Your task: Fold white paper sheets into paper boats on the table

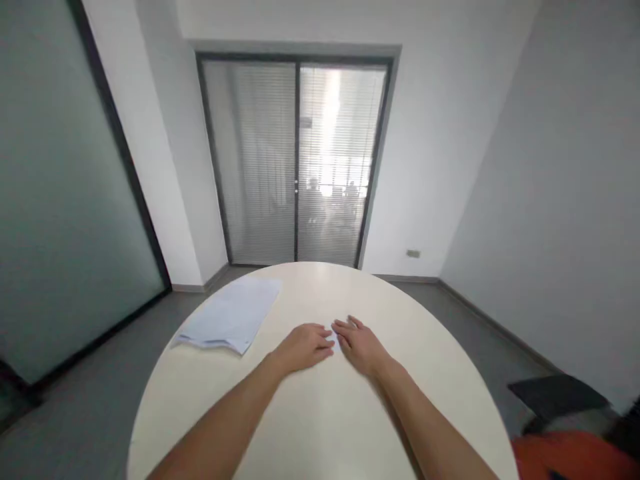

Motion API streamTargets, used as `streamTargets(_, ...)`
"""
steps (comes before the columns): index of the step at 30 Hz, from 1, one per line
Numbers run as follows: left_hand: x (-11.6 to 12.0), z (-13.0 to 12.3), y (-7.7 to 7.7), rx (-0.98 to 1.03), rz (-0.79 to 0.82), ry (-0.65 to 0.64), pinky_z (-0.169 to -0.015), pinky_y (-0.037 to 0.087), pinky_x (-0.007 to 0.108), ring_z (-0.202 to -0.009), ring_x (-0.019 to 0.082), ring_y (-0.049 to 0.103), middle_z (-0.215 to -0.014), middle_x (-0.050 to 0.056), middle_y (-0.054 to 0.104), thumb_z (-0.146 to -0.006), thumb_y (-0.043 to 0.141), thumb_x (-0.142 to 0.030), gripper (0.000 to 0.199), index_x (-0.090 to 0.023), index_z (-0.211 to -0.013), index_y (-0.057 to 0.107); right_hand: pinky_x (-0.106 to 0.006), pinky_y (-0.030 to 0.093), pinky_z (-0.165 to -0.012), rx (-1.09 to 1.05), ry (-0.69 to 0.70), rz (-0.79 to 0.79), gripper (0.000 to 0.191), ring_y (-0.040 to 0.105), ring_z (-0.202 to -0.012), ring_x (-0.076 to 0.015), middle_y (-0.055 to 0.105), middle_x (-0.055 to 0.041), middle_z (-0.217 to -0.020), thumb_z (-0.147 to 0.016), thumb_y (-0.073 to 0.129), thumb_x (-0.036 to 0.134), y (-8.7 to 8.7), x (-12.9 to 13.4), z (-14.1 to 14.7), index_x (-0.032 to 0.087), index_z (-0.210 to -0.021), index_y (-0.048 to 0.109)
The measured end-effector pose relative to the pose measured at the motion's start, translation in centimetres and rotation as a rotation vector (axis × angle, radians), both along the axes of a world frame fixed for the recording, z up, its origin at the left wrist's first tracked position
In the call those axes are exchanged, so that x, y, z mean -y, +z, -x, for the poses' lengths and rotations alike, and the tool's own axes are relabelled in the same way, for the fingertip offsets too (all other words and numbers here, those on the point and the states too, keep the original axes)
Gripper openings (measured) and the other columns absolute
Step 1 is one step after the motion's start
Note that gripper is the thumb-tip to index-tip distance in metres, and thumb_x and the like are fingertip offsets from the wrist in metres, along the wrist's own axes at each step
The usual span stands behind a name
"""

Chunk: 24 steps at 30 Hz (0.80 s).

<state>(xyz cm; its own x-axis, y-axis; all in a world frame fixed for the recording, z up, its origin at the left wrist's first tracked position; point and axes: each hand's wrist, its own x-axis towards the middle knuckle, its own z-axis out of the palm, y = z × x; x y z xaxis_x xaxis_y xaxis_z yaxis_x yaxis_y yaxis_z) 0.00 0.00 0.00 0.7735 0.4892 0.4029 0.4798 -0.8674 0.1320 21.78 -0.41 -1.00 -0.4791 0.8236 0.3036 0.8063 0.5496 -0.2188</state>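
Near the middle of the round white table (pixel 310 427), my two hands meet over a small pale piece of paper (pixel 335 338). My left hand (pixel 305 347) has its fingers and thumb closed at the paper's left side. From the right, my right hand (pixel 361 345) presses its fingers on the same piece, with one finger slightly raised. Most of the paper is hidden under the fingers, so its shape and folds cannot be made out.
A stack of white paper sheets (pixel 233 312) lies on the table's far left, its near edge curling up. Beyond the table stands a glass door with blinds (pixel 295 167). A black chair part (pixel 557 397) and something orange (pixel 575 453) are at the lower right.
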Motion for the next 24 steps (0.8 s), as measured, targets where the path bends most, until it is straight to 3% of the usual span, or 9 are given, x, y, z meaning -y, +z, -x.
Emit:
streamTargets(9, 0.6, 0.3, 0.9, 0.005, 0.083, -0.017, -0.107, 0.043, 0.036, -0.119, 0.023, 0.06, -0.13, 0.004, 0.066, -0.094, 0.053, -0.032, 0.029, -0.025, -0.113, 0.073, -0.044, 0.028, -0.118, -0.025, -0.038, 0.01, 0.043, 0.049, -0.134, -0.023, 0.06, -0.0042, -0.139, -0.097, 0.039, 0.026, -0.5, -0.4, -0.4, 0.026, -0.136, 0.059)
streamTargets(14, 0.8, -0.2, 1.0, 0.033, 0.083, 0.036, -0.101, 0.046, 0.035, -0.116, 0.023, 0.06, -0.124, 0.007, 0.068, -0.095, 0.051, -0.032, 0.028, -0.023, -0.104, 0.076, -0.041, 0.039, -0.108, -0.035, -0.037, -0.029, 0.036, 0.055, -0.122, -0.0244, 0.067, -0.0072, -0.128, -0.095, 0.045, 0.024, 0.4, -0.1, -0.1, 0.023, -0.121, 0.07)
streamTargets(19, 0.9, -0.5, 1.0, 0.031, 0.093, 0.051, -0.091, 0.05, 0.034, -0.099, 0.022, 0.065, -0.104, 0.006, 0.073, -0.095, 0.049, -0.03, 0.029, -0.022, -0.099, 0.076, -0.036, 0.045, -0.099, -0.066, -0.044, -0.029, 0.03, 0.06, -0.109, -0.0235, 0.071, -0.0092, -0.115, -0.092, 0.05, 0.02, 1.0, 0.1, 0.0, 0.019, -0.111, 0.074)
streamTargets(24, 1.1, -0.5, 1.5, 0.022, 0.09, 0.076, -0.091, 0.049, 0.035, -0.1, 0.023, 0.064, -0.108, 0.006, 0.073, -0.092, 0.053, -0.029, 0.029, -0.023, -0.115, 0.069, -0.036, 0.044, -0.1, -0.086, 0.012, -0.03, 0.031, 0.06, -0.11, -0.0228, 0.071, -0.0076, -0.118, -0.093, 0.05, 0.019, 0.6, -0.2, -0.4, 0.021, -0.114, 0.073)
